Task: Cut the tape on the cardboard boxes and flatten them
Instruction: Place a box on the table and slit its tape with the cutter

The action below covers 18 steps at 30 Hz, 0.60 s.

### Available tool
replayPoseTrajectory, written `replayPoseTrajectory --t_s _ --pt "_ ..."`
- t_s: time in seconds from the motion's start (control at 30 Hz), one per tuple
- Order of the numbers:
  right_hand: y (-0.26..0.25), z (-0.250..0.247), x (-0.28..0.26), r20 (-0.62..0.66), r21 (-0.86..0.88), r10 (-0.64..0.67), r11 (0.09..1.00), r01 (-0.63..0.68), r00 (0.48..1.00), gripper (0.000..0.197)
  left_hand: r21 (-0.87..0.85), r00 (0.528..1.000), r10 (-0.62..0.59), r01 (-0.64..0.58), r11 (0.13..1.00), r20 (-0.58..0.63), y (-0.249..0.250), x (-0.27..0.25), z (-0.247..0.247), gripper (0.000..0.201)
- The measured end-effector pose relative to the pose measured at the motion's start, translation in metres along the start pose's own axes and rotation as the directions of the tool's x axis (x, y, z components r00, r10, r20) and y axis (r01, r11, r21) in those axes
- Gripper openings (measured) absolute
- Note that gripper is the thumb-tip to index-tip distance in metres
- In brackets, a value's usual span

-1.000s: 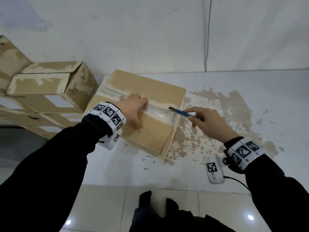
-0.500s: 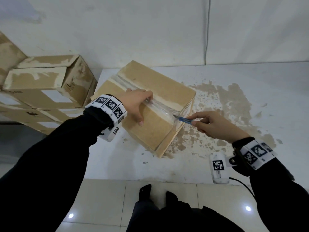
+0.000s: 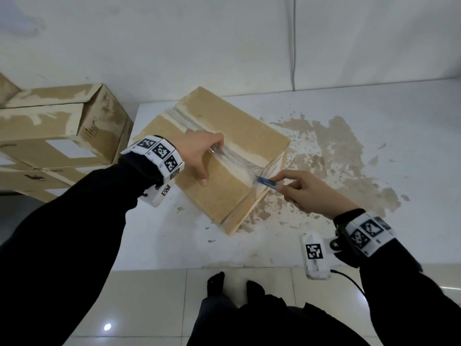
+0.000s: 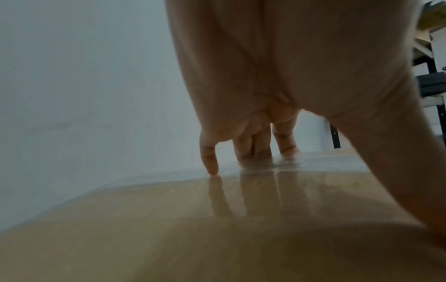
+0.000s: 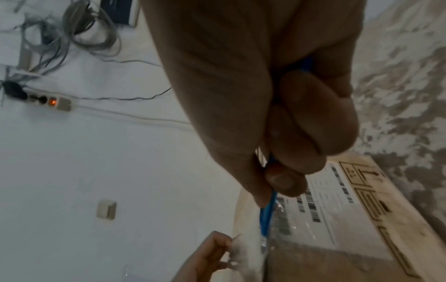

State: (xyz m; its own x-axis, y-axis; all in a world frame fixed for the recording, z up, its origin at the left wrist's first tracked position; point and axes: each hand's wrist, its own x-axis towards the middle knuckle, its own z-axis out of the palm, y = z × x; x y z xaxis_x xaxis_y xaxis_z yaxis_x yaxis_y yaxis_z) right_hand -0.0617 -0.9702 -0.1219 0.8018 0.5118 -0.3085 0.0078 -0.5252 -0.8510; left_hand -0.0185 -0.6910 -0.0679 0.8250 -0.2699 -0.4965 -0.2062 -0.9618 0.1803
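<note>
A brown cardboard box (image 3: 219,186) sits on the white table (image 3: 374,116), with a strip of clear tape (image 3: 239,161) along its top seam. My left hand (image 3: 199,151) presses down on the box top, fingers spread and straight across the tape (image 4: 253,171). My right hand (image 3: 304,191) pinches a blue utility knife (image 3: 268,182) whose tip meets the tape at the box's near right edge. In the right wrist view the blue knife (image 5: 266,219) points into the crinkled tape (image 5: 246,253) beside the box's label side (image 5: 337,206).
Several more taped cardboard boxes (image 3: 57,131) are stacked at the left beside the table. The table top has a worn brown patch (image 3: 336,156) to the right of the box. A power strip (image 5: 48,101) and cables lie on the floor.
The box has turned a little on the table. My right hand drew the knife along the seam toward the box's near edge, from on top to the corner. The left hand stays pressing on top.
</note>
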Motion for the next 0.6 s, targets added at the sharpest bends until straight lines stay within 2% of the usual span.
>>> replayPoseTrajectory --t_s 0.1,0.17,0.27,0.33,0.4,0.47,0.53,0.6 --pt "0.002 -0.004 -0.011 0.075 0.055 0.010 0.998 -0.014 0.997 0.017 -0.010 1.000 -0.008 0.008 1.000 -0.010 -0.001 -0.001 0.000 0.082" --pt "0.005 -0.008 -0.017 0.076 0.042 0.022 0.999 -0.025 0.997 0.017 -0.026 0.999 0.001 -0.002 1.000 -0.033 -0.001 0.000 -0.003 0.083" --pt "0.001 0.003 -0.012 0.006 -0.006 0.003 1.000 -0.003 1.000 0.018 -0.010 0.999 0.033 -0.034 0.999 -0.043 0.003 -0.001 -0.008 0.086" --pt "-0.001 0.012 -0.012 -0.090 -0.036 -0.037 0.999 0.034 0.995 0.018 0.006 1.000 0.030 -0.030 1.000 -0.010 0.003 -0.002 -0.009 0.086" --pt "0.000 0.009 -0.018 -0.208 -0.088 -0.066 0.995 0.049 0.976 0.019 0.085 1.000 0.013 -0.012 0.996 -0.007 0.002 -0.002 -0.008 0.072" --pt "0.002 0.000 -0.024 -0.285 -0.158 -0.105 0.986 0.061 0.953 0.023 0.221 0.997 0.000 0.016 0.975 -0.071 0.008 -0.001 -0.009 0.050" --pt "0.001 -0.004 -0.026 -0.291 -0.212 -0.144 0.974 0.083 0.946 0.026 0.336 0.995 -0.052 0.078 0.939 -0.088 0.021 0.001 -0.007 0.048" --pt "-0.001 -0.003 -0.026 -0.245 -0.278 -0.181 0.954 0.110 0.952 0.027 0.309 0.982 -0.166 0.185 0.933 -0.088 0.035 0.005 -0.002 0.046"
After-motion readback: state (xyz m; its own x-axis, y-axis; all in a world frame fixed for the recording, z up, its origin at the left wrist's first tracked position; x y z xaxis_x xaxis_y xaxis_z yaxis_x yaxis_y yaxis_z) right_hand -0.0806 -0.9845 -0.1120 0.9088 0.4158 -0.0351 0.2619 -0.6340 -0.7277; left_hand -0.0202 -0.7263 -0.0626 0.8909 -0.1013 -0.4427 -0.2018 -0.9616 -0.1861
